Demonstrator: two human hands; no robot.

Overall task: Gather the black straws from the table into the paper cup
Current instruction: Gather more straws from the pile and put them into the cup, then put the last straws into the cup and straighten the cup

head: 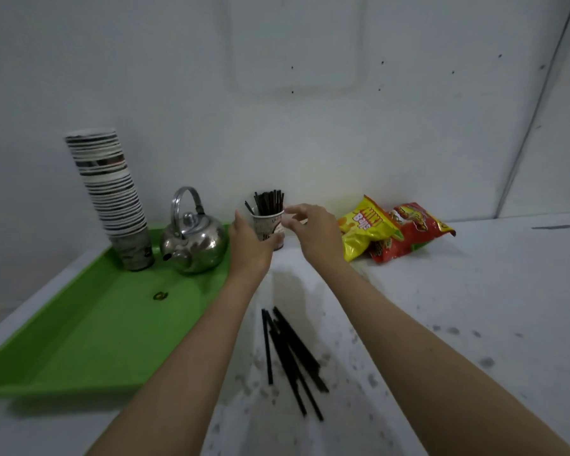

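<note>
A small bundle of black straws (290,353) lies loose on the white table (458,317), near its front and between the person's two forearms; the straws overlap one another in a rough fan, ends pointing away toward the wall. Further back stands the paper cup (268,227), upright near the wall, with more black straws (269,202) standing in it and one leaning out to the left. The left hand (249,245) is at the cup's left side, fingers curved open around its wall; whether the palm actually touches the cup cannot be told. The right hand (313,230) is at the cup's rim on the right, thumb and forefinger drawn near each other in a loose pinch; it holds nothing that can be seen. Left of the cup sits a green tray (89,334); on its far end stand a steel kettle (193,241) and a tall stack of paper cups (112,195). Right of the cup, against the wall, lie a yellow snack bag (366,232) and a red snack bag (412,230), overlapping.
</note>
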